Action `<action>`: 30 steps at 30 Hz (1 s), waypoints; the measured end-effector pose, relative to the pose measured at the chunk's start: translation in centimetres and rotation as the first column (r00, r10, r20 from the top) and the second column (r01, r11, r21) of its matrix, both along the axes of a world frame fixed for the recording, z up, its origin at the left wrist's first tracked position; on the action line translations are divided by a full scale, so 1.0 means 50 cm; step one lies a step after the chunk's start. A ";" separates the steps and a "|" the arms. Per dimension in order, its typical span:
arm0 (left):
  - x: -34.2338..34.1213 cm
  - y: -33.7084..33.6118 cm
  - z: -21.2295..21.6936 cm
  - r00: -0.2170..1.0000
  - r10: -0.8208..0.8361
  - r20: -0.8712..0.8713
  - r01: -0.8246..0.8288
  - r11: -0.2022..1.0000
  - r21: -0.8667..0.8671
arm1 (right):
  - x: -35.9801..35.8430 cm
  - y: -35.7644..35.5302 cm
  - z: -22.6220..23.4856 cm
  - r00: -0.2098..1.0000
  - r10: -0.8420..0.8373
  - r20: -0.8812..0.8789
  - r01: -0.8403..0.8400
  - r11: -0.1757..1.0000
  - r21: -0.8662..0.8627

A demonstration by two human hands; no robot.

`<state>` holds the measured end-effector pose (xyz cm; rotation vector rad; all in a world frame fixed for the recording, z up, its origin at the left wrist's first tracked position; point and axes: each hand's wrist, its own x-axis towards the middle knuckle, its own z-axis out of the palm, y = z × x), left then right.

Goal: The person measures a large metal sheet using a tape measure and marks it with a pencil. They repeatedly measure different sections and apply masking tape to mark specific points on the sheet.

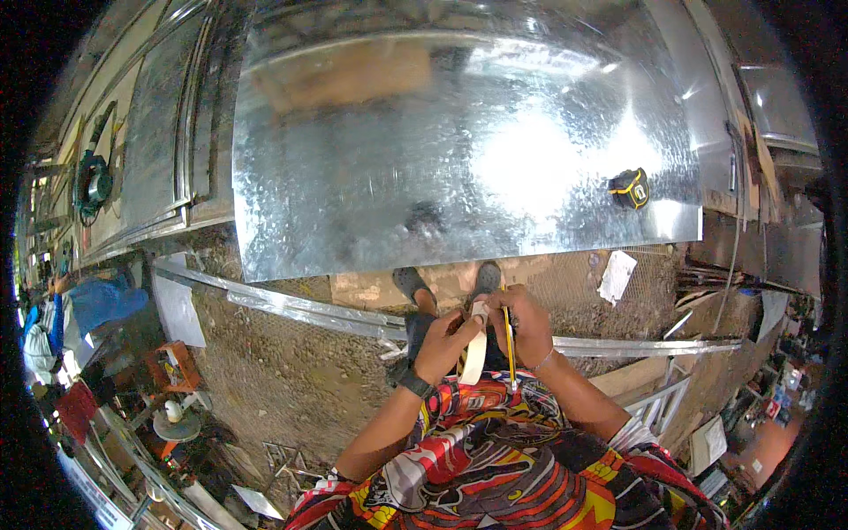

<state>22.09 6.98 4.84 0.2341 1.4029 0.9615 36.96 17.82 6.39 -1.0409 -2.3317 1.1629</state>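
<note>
My left hand is closed on a cream roll of tape, seen nearly edge-on in front of my shirt. Close beside it, my right hand grips a thin yellow-and-black pencil, which stands nearly upright in the picture. The fingertips of both hands meet near the top of the tape roll. Beyond my hands lies a large shiny metal sheet, with a black-and-yellow tape measure resting on its right part.
Long metal strips cross the gravelly ground on both sides of me. A white paper lies right of my feet. At left are a power tool on a bench, an orange stool and a person in blue.
</note>
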 end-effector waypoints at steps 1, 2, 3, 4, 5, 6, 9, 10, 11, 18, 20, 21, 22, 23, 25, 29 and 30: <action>0.004 0.002 0.002 0.999 0.043 -0.007 -0.043 0.999 -0.016 | 0.000 0.006 -0.003 1.000 0.004 -0.002 -0.004 1.000 -0.017; 0.006 0.002 0.000 0.998 0.051 -0.045 -0.049 0.998 0.037 | -0.001 0.010 -0.005 1.000 0.008 -0.003 -0.008 0.999 -0.034; 0.007 0.001 -0.005 0.995 0.060 -0.083 -0.052 0.995 0.088 | -0.005 0.014 -0.005 1.000 0.003 -0.020 -0.003 1.000 -0.018; 0.008 0.001 -0.008 0.991 0.071 -0.118 -0.054 0.989 0.141 | -0.011 0.017 -0.005 0.999 -0.001 -0.034 0.001 1.000 -0.001; 0.007 0.002 -0.010 0.987 0.075 -0.145 -0.052 0.986 0.158 | -0.016 0.019 -0.004 0.999 -0.006 -0.048 0.007 1.000 0.016; 0.005 0.006 -0.012 0.982 0.080 -0.172 -0.049 0.983 0.175 | -0.022 0.022 -0.002 0.999 -0.022 -0.025 0.022 1.000 -0.008; -0.005 0.011 -0.040 0.961 0.085 -0.264 -0.022 0.972 0.234 | -0.034 0.029 -0.002 0.998 -0.052 0.038 0.053 0.998 -0.029; -0.008 0.015 -0.052 0.951 0.086 -0.296 -0.008 0.967 0.256 | -0.036 0.034 -0.011 0.997 -0.055 0.051 0.055 0.999 0.001; -0.003 0.021 -0.059 0.957 0.182 -0.227 -0.114 0.952 0.283 | -0.039 0.038 -0.019 0.996 -0.058 0.064 0.056 0.998 0.030; -0.035 0.057 -0.062 0.975 0.147 -0.167 -0.113 0.974 0.197 | -0.079 0.078 -0.053 0.994 -0.104 -0.027 0.107 0.983 0.147; -0.034 0.060 -0.071 0.969 0.155 -0.191 -0.121 0.976 0.181 | -0.083 0.083 -0.048 0.995 -0.087 -0.056 0.093 0.987 0.133; -0.033 0.063 -0.075 0.966 0.157 -0.203 -0.123 0.977 0.172 | -0.083 0.080 -0.045 0.992 -0.106 -0.061 0.114 0.984 0.137; -0.033 0.068 -0.078 0.955 0.176 -0.238 -0.128 0.971 0.204 | -0.082 0.075 -0.041 0.990 -0.127 -0.067 0.135 0.981 0.141; -0.033 0.072 -0.081 0.942 0.194 -0.272 -0.130 0.963 0.236 | -0.078 0.069 -0.038 0.986 -0.149 -0.072 0.158 0.977 0.144; -0.029 0.078 -0.087 0.923 0.254 -0.288 -0.176 0.947 0.270 | -0.055 0.050 -0.048 0.920 -0.387 -0.057 0.379 0.918 -0.116; -0.020 0.095 -0.095 0.905 0.358 -0.228 -0.294 0.917 0.270 | 0.005 0.020 -0.047 0.889 -0.457 0.035 0.459 0.886 -0.062; -0.020 0.098 -0.094 0.901 0.374 -0.218 -0.314 0.911 0.267 | 0.030 0.013 -0.069 0.882 -0.469 0.039 0.469 0.883 -0.001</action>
